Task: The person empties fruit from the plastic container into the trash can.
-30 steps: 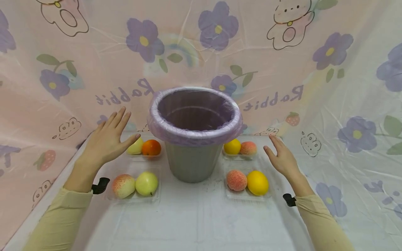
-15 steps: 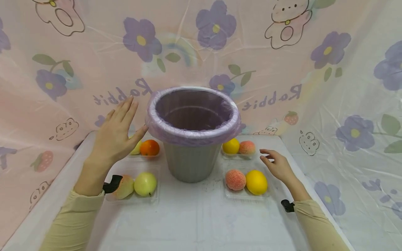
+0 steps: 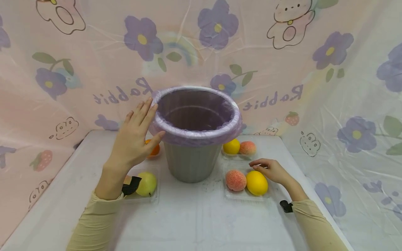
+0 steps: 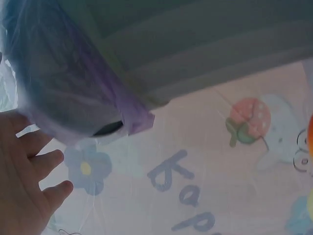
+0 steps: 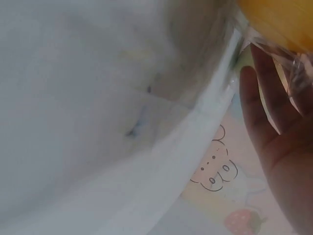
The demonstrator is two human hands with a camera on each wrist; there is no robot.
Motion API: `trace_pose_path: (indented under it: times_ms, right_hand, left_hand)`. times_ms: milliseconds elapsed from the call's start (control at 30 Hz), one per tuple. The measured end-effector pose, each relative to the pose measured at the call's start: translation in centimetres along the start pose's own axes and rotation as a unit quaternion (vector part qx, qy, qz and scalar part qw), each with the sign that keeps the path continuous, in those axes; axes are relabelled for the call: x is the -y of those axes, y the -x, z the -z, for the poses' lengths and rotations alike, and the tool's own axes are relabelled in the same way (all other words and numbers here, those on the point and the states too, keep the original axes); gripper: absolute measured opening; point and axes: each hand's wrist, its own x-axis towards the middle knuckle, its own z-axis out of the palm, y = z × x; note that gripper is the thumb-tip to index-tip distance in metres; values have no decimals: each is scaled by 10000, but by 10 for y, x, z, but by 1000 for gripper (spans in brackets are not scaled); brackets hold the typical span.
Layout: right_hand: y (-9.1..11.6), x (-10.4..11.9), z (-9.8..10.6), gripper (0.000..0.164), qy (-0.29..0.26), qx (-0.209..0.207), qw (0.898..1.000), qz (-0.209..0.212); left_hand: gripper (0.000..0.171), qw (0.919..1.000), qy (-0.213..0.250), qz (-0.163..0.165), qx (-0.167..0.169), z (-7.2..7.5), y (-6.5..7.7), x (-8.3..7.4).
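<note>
A grey bucket (image 3: 191, 162) stands mid-table, its rim wrapped in a purple plastic bag (image 3: 198, 137). My left hand (image 3: 133, 136) is raised at the bucket's left rim, fingers straight; in the left wrist view its fingertips are close to the bag (image 4: 58, 88), and contact is hard to tell. My right hand (image 3: 273, 170) hovers just behind a yellow lemon-like fruit (image 3: 257, 183), with fingers loosely bent. Beside that fruit lies a reddish peach (image 3: 236, 180), both in a clear plastic tray (image 3: 248, 198). From the right wrist, the fingers (image 5: 254, 98) show beside the tray's clear edge, below the yellow fruit (image 5: 283, 22).
Front left, a clear tray (image 3: 154, 199) holds a green round fruit (image 3: 147, 183) and a fruit mostly hidden by my wrist. An orange (image 3: 154, 149) sits behind. Back right, another tray holds a yellow fruit (image 3: 231, 146) and a peach (image 3: 247, 148). Printed sheeting (image 3: 188, 42) surrounds the table.
My left hand has moved right to the bucket's rim, covering more fruit behind it. My right hand has come down and left toward the front yellow fruit, its fingers bending more.
</note>
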Motion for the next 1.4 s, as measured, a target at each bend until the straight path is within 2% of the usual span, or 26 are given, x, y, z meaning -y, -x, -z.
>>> trace_pose_path:
  times_ms: [267, 600, 800, 1033, 1167, 1400]
  right_hand:
    - [-6, 4, 5, 24, -204, 365, 9991, 10]
    - [-7, 2, 4, 28, -599, 702, 9957, -123]
    - [-9, -2, 5, 29, -738, 864, 9935, -63]
    - [-9, -5, 3, 33, -756, 929, 9923, -326]
    - [-8, -6, 2, 34, -840, 913, 9916, -363]
    - [-9, -8, 0, 34, -1040, 856, 9904, -305]
  left_hand:
    - [90, 9998, 133, 76, -99, -14, -2, -5]
    - [88, 9988, 343, 86, -327, -23, 2, -5]
    - [84, 9962, 592, 113, -636, -29, 3, -5]
    - [79, 9920, 824, 29, -960, -32, 3, -5]
    - [77, 9918, 798, -47, -994, -32, 2, -5]
    - [83, 9950, 586, -71, -802, -26, 0, -5]
